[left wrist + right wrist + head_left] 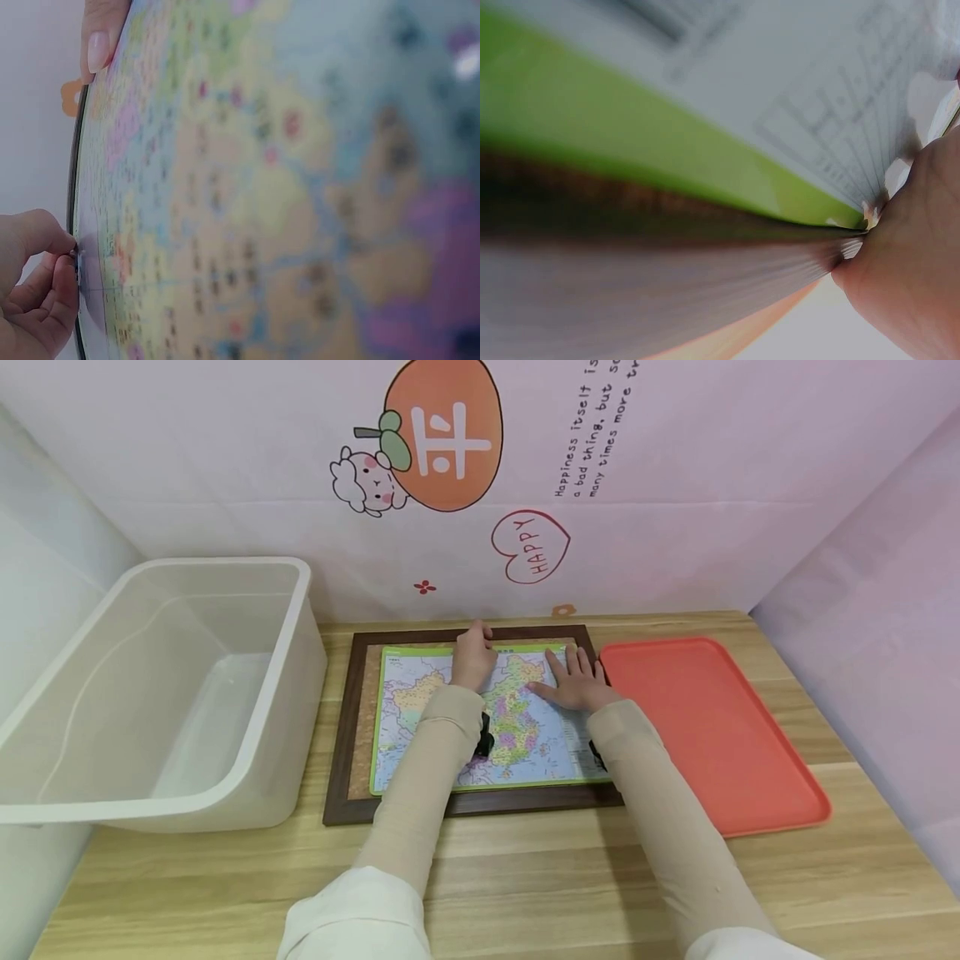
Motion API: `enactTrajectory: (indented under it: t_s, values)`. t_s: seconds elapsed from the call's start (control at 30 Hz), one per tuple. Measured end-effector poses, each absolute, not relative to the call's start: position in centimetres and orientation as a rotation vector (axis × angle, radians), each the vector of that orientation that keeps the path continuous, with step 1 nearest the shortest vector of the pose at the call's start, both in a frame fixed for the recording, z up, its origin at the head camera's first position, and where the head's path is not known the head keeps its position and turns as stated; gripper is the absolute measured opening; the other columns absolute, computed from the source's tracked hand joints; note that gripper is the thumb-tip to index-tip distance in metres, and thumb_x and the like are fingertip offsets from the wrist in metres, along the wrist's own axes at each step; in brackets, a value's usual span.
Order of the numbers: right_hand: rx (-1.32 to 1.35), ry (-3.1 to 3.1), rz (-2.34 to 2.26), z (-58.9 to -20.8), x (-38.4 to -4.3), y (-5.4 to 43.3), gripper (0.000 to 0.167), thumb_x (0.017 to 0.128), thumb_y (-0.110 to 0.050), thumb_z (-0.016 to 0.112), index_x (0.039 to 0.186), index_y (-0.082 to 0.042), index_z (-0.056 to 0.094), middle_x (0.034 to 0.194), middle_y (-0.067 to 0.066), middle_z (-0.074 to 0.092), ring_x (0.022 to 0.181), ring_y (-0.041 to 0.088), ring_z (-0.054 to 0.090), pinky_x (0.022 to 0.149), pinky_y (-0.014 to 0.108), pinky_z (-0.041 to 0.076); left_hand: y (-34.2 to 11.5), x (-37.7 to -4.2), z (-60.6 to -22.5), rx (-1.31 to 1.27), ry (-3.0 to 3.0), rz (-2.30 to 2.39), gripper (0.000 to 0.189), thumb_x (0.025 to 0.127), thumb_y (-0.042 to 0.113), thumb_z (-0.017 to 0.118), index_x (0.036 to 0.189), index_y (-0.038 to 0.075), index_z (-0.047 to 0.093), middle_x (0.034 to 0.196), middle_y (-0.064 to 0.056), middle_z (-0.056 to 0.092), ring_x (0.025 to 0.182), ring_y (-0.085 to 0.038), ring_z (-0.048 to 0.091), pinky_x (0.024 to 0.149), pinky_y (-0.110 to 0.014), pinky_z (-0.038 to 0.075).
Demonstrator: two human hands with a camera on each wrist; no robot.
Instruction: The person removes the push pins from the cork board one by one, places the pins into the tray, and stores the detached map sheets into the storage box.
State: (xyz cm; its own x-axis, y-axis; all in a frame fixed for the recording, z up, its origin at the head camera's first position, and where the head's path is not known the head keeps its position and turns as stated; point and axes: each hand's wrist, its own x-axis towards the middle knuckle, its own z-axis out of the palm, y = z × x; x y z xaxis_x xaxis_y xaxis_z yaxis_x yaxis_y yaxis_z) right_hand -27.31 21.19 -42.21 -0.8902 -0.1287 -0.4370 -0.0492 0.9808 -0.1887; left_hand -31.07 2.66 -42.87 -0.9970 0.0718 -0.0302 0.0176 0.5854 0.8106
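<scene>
A map (517, 718) with a green border lies on a cork board (363, 735) in a dark wooden frame (480, 802). My left hand (474, 656) is at the map's top edge. Its thumb and fingers (56, 240) pinch a tiny pale, pin-like thing (73, 253) against the map, mostly hidden between the fingertips; I cannot tell its exact kind. My right hand (577, 683) rests on the map's upper right part, palm down with fingers spread. In the right wrist view the side of that hand (900, 262) lies by the green border (630, 142).
To the left stands a large translucent white plastic tub (288, 727). A red tray (712, 735) lies to the right, close beside the frame. Everything stands on a wooden table (525, 893), with a printed cloth (637, 543) hanging behind it.
</scene>
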Motion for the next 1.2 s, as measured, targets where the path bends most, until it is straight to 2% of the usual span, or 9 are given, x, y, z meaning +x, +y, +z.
enactTrajectory:
  t_s: [0.33,0.87,1.2]
  values:
    - [-0.117,2.663,-0.231,-42.01,-27.45,21.25,0.086,0.094,-0.066,0.030,0.154,-0.017,-0.007,0.158,0.020,-0.020,0.146,0.039,-0.019,0.117,0.061,-0.006,2.76,-31.19,-42.19,0.079,2.742,1.350,0.032,0.094,0.000,0.053,0.125,0.003,0.050,0.104,-0.013,0.060,0.084,-0.023,0.054,0.070,-0.031,0.043]
    - [-0.123,2.661,-0.242,-41.94,-27.15,21.02,0.086,0.095,-0.065,0.031,0.154,-0.016,-0.006,0.158,0.021,-0.019,0.146,0.040,-0.018,0.117,0.061,-0.007,2.70,-30.98,-42.31,0.084,2.749,1.361,0.033,0.093,0.000,0.055,0.126,0.005,0.052,0.110,-0.013,0.061,0.099,-0.024,0.059,0.082,-0.036,0.052]
    - [-0.124,2.659,-0.261,-41.98,-27.13,21.17,0.086,0.094,-0.065,0.031,0.154,-0.017,-0.007,0.158,0.020,-0.020,0.146,0.039,-0.019,0.117,0.061,-0.008,2.61,-30.89,-42.41,0.099,2.739,1.402,0.032,0.093,0.000,0.056,0.124,0.004,0.053,0.109,-0.013,0.061,0.099,-0.025,0.059,0.082,-0.037,0.052]
